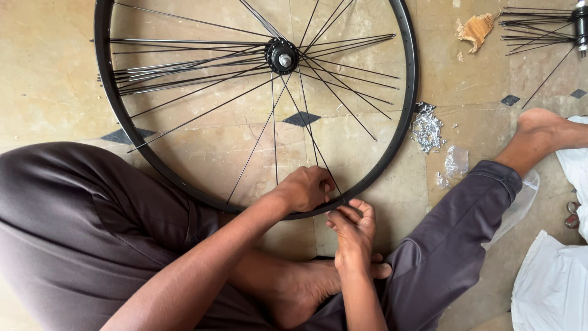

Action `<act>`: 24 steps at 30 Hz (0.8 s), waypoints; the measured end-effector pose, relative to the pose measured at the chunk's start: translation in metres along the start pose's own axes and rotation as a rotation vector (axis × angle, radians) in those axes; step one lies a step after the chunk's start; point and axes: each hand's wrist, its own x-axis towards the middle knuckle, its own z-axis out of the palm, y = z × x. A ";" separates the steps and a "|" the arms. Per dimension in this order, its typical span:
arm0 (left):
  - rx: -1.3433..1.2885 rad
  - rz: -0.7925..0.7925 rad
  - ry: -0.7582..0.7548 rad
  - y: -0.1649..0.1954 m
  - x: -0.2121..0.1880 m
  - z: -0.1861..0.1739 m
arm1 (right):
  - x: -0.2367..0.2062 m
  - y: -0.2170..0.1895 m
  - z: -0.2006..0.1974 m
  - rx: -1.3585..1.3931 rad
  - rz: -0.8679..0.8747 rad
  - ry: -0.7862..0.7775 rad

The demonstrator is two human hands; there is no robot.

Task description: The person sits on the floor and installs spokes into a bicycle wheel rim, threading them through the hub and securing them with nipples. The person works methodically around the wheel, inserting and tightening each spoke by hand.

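Note:
A black bicycle wheel rim lies flat on the tiled floor before me, with a metal hub near its middle and several thin spokes fanning out loosely. My left hand sits inside the rim at its near edge, fingers closed on a spoke that runs down to the rim. My right hand is just outside the rim at the same spot, fingertips pinched against the rim where that spoke meets it. What the fingertips pinch is too small to tell.
I sit cross-legged in grey trousers, knees on both sides of the rim. A heap of small silvery nipples lies right of the rim. Another hub with spokes is at the top right. White cloth lies at the right.

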 end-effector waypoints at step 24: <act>-0.092 -0.008 -0.096 0.006 -0.001 -0.010 | -0.020 -0.015 0.013 -0.026 -0.188 -0.081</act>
